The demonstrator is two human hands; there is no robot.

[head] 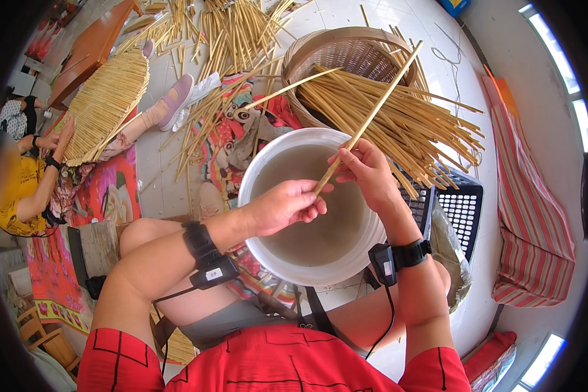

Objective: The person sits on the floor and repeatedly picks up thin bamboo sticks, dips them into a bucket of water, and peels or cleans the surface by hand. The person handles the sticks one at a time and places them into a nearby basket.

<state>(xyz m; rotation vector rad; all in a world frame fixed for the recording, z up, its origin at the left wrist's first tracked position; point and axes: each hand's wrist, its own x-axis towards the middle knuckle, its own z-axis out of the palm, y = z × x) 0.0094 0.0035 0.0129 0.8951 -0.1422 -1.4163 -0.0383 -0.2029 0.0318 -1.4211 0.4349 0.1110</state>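
Note:
Over a white bucket (247,183) of cloudy water, both my hands hold one straw-coloured plant stalk (372,113) slanting up to the right. My left hand (294,203) pinches its lower end between thumb and fingers. A little further up, my right hand (365,169) grips the same stalk with thumb and fingertips. Just beyond the bucket, a woven wicker basket (299,105) with an arched handle lies tipped, and a thick bundle of similar stalks (402,122) spills out of it to the right. Another single stalk (291,88) sticks out at the basket's left.
A black plastic crate (463,206) stands right of the bucket. Loose stalks (235,34) are spread over the tiled floor ahead. At left, a seated person (24,191) holds a round mat of stalks (108,105). A striped cloth (534,235) lies at the right wall.

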